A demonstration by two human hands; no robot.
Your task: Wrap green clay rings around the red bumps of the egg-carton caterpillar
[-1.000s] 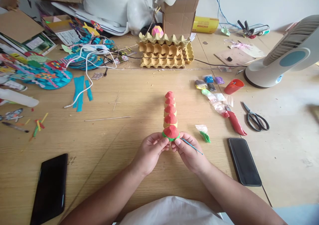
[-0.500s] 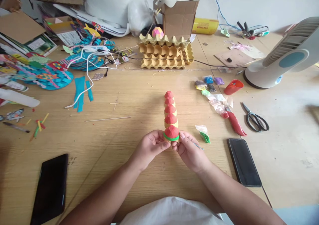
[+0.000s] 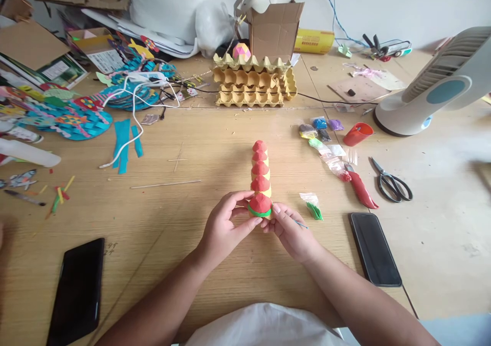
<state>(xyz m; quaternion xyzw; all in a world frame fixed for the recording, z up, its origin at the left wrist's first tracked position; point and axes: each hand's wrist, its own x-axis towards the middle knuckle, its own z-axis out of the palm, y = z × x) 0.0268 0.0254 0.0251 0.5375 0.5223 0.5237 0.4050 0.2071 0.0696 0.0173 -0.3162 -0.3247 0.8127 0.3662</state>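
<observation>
A red-topped egg-carton cup with a green clay band [image 3: 260, 205] sits at the near end of a row of red and yellow cups [image 3: 260, 169] on the wooden table [image 3: 215, 146]. My left hand [image 3: 224, 228] grips this cup from the left, thumb and fingers curled round it. From the right my right hand [image 3: 289, 231] pinches the cup's lower edge, and a thin blue stick [image 3: 301, 225] pokes out of the same hand.
A small bag of green clay [image 3: 313, 206] lies just right of my hands. Beyond it are clay bags [image 3: 322, 131], a red cup [image 3: 358, 133], a red knife [image 3: 360, 188], scissors [image 3: 391, 182] and a phone [image 3: 375, 255]. Another phone [image 3: 79, 290] lies front left. Egg trays [image 3: 253, 83] and a fan [image 3: 433, 88] stand at the back.
My hands have shifted slightly up and left with the green-banded cup. The left fingers have curled further round it, and less of the blue stick shows.
</observation>
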